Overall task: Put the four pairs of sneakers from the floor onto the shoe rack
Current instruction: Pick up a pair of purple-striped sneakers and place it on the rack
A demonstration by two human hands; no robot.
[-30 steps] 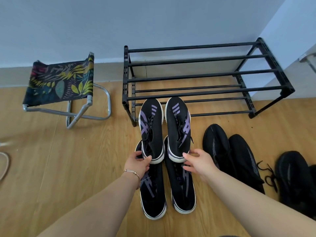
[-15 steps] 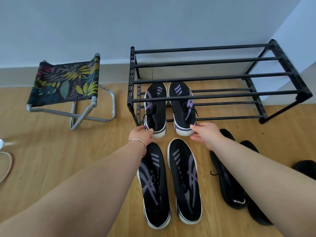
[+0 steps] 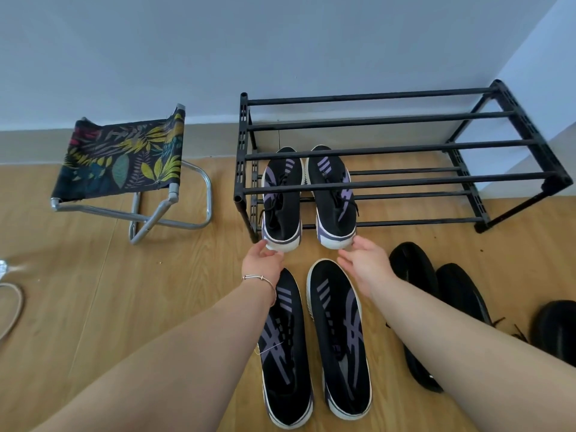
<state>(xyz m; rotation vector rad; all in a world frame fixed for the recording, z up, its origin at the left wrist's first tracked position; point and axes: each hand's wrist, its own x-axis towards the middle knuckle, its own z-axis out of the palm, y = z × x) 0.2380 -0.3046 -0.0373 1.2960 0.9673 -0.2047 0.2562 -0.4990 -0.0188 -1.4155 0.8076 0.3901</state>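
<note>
A black shoe rack (image 3: 405,148) with two tiers of bars stands against the wall. One pair of black sneakers with purple stripes lies on its lower tier at the left end, toes toward the wall. My left hand (image 3: 263,263) pinches the heel of the left sneaker (image 3: 282,210). My right hand (image 3: 364,263) holds the heel of the right sneaker (image 3: 335,201) loosely. A second black-and-purple pair (image 3: 341,341) lies on the floor under my forearms. Plain black sneakers (image 3: 411,266) lie on the floor to the right, partly hidden by my right arm.
A folding stool (image 3: 124,160) with a leaf-print seat and metal legs stands left of the rack. Another black sneaker (image 3: 554,328) shows at the right edge. A pale curved object (image 3: 12,304) lies at the left edge. The floor is light wood.
Both hands have pushed the purple-striped pair from the floor in front of the rack onto its lower tier, then a little deeper. The view has moved closer to the rack.
</note>
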